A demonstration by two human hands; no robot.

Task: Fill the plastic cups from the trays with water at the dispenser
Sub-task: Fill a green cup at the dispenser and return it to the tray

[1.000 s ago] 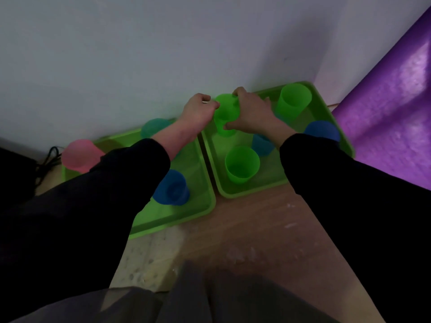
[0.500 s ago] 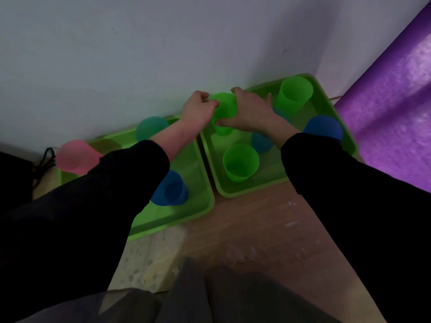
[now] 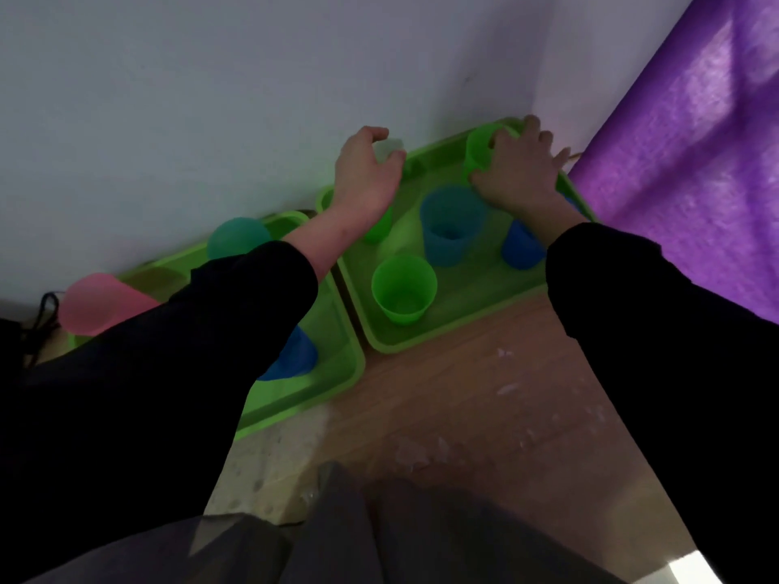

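Corner green cup (image 3: pixel 478 149): far right corner of right tray (image 3: pixel 442 335), upright, long axis vertical, mouth up under the fingers.
Right hand (image 3: pixel 516 174): grip closed round corner green cup, fingers draped over its rim, thumb on the near side.
Left hand (image 3: pixel 364 174): over far rim of right tray, fingers curled. Pale blur between thumb and fingers, cannot tell if the grip holds anything.
Right tray contents: light blue cup (image 3: pixel 451 231) in the middle and front green cup (image 3: pixel 404 288) near the front edge, both upright, mouths up, bare bottoms showing. Dark blue cup (image 3: pixel 520 250) partly under right sleeve (image 3: pixel 632 309). Hidden green cup (image 3: pixel 379 227) mostly below left wrist.
Left tray (image 3: pixel 337 322): just beside right tray. Teal cup (image 3: pixel 238 238) at far edge, no opening showing. Pink cup (image 3: pixel 99 303) at left end, tilted. Blue cup (image 3: pixel 297 360) half covered by left sleeve (image 3: pixel 168 351).
Support: wooden surface (image 3: pixel 484 394), trays against white wall (image 3: pixel 210 99), purple mat (image 3: pixel 695 162) at right.
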